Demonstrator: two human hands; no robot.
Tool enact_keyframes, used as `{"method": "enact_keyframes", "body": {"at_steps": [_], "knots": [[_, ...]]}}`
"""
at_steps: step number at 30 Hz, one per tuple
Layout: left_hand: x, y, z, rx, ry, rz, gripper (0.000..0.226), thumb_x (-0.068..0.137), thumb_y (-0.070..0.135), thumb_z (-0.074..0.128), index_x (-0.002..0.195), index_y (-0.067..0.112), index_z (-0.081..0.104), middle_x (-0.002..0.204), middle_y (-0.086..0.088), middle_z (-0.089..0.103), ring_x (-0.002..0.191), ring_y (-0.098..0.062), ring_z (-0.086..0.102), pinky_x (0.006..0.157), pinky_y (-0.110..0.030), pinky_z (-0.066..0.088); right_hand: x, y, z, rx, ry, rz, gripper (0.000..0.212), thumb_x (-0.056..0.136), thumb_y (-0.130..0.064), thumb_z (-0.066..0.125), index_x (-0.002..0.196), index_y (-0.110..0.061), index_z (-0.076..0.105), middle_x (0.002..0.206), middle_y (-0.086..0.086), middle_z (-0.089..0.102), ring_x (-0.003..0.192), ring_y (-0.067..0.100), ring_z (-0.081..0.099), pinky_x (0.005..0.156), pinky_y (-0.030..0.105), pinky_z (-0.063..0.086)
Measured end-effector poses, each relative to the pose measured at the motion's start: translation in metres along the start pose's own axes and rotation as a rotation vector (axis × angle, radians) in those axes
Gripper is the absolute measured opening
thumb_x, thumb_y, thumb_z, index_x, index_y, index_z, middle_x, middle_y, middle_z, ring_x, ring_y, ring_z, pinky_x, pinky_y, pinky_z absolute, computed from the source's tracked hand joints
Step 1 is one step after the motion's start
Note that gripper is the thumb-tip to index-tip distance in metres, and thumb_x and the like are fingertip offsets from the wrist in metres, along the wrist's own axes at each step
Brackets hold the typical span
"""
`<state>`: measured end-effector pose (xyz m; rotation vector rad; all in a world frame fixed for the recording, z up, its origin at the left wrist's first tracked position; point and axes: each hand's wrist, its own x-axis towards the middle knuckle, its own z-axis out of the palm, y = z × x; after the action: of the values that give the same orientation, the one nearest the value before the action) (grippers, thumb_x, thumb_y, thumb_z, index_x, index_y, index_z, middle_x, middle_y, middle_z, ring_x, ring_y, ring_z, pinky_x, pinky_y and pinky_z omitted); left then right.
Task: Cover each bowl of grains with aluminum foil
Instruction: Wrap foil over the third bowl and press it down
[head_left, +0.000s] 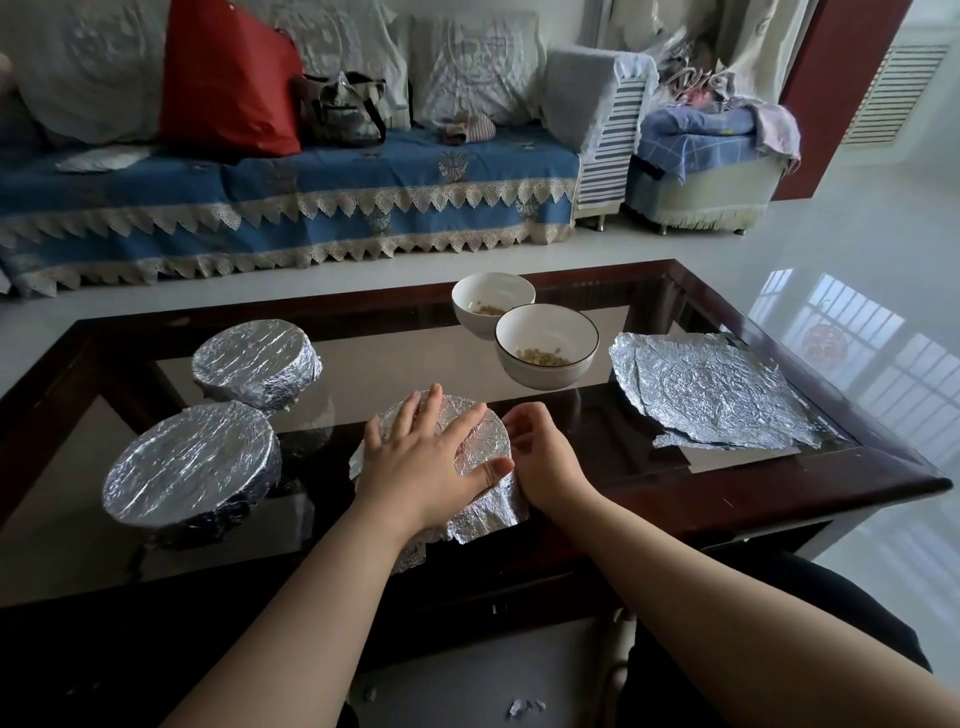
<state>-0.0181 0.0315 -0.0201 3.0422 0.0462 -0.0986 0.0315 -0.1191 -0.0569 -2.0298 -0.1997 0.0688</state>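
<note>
We see bare glass (363, 364) between the two wrapped bowls (257, 364) on the left and the two open bowls (545, 345). The loose foil sheet (717, 389) covers the table's right end.

Silver, crinkled foil (717, 392) lies at right on the dark brown, glass-topped table (810, 483). Two white bowls (545, 345) hold yellowish grains. On the far blue sofa cover (311, 187), edged in beige lace, leans a red cushion (228, 78).
</note>
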Motion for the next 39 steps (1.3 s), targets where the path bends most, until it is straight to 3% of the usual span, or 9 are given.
{"method": "enact_keyframes", "body": {"at_steps": [5,9,14,19,21,27,33,36,39], "knots": [[-0.001,0.000,-0.001,-0.007,0.000,-0.002,0.091,0.065,0.092,0.004,0.148,0.055,0.001,0.164,0.002,-0.010,0.150,-0.021,-0.009,0.116,-0.059,0.003,-0.004,-0.001,-0.009,-0.144,0.025,-0.078,0.013,0.088,-0.014,0.061,0.097,-0.022,0.064,0.086,-0.011,0.066,0.081,0.011,0.060,0.070,0.024,0.042],[-0.003,0.002,-0.003,-0.013,-0.006,-0.025,0.090,0.066,0.091,0.004,0.148,0.055,0.001,0.164,0.001,-0.011,0.150,-0.022,-0.009,0.116,-0.059,0.002,-0.005,-0.003,-0.016,-0.131,-0.041,-0.070,0.030,0.088,-0.006,0.049,0.103,-0.018,0.072,0.096,-0.005,0.073,0.087,0.011,0.064,0.075,0.023,0.046],[-0.009,0.014,-0.001,-0.058,-0.005,-0.155,0.081,0.077,0.088,0.012,0.149,0.053,0.001,0.164,-0.001,-0.012,0.150,-0.025,-0.010,0.113,-0.061,0.001,-0.002,-0.002,-0.019,0.059,-0.215,-0.007,0.038,0.098,-0.041,0.043,0.103,-0.013,0.067,0.087,-0.004,0.068,0.080,0.011,0.062,0.080,0.036,0.048],[-0.014,0.011,-0.009,-0.087,-0.049,-0.142,0.068,0.090,0.075,0.020,0.150,0.050,0.001,0.163,0.004,-0.015,0.150,-0.028,-0.008,0.113,-0.063,0.007,0.006,0.001,-0.015,0.093,-0.306,0.023,0.026,0.099,-0.037,0.051,0.115,-0.020,0.061,0.106,0.005,0.070,0.091,0.012,0.062,0.092,0.037,0.050],[-0.016,0.005,-0.012,-0.035,-0.046,-0.110,0.072,0.088,0.077,0.021,0.151,0.049,0.001,0.163,0.005,-0.010,0.150,-0.028,-0.004,0.113,-0.061,0.010,0.009,0.000,-0.017,0.108,-0.347,0.040,0.024,0.098,-0.039,0.051,0.113,-0.022,0.060,0.100,0.004,0.068,0.087,0.012,0.060,0.086,0.034,0.051],[-0.016,-0.006,-0.008,0.006,-0.016,0.146,0.092,0.066,0.091,-0.006,0.149,0.052,-0.003,0.161,0.013,-0.017,0.149,-0.024,-0.016,0.117,-0.057,-0.008,0.015,-0.002,-0.024,0.138,-0.435,0.040,0.028,0.099,-0.036,0.050,0.117,-0.015,0.058,0.085,-0.008,0.057,0.071,0.000,0.050,0.061,0.010,0.041],[-0.014,-0.006,-0.002,-0.032,-0.052,0.146,0.107,0.050,0.101,-0.004,0.147,0.056,-0.003,0.161,0.016,-0.015,0.149,-0.022,-0.017,0.117,-0.058,-0.006,0.007,-0.003,-0.032,0.390,-0.601,0.122,0.029,0.100,-0.037,0.046,0.104,-0.013,0.061,0.079,-0.006,0.065,0.071,0.008,0.056,0.066,0.016,0.045],[-0.014,-0.006,-0.003,-0.031,-0.061,0.142,0.101,0.055,0.099,0.003,0.147,0.058,-0.003,0.161,0.017,-0.015,0.149,-0.021,-0.017,0.117,-0.058,-0.006,0.006,0.012,-0.034,0.612,-0.639,0.214,0.035,0.088,-0.033,0.065,0.116,-0.013,0.063,0.104,0.010,0.067,0.096,0.023,0.061,0.086,0.033,0.048],[-0.015,-0.006,-0.003,-0.029,-0.057,0.136,0.100,0.056,0.099,0.005,0.147,0.057,-0.002,0.161,0.017,-0.015,0.149,-0.021,-0.016,0.117,-0.057,-0.006,0.006,0.019,-0.033,0.824,-0.588,0.344,0.045,0.082,-0.014,0.068,0.125,-0.009,0.057,0.108,0.014,0.067,0.093,0.023,0.065,0.081,0.033,0.054]]}}
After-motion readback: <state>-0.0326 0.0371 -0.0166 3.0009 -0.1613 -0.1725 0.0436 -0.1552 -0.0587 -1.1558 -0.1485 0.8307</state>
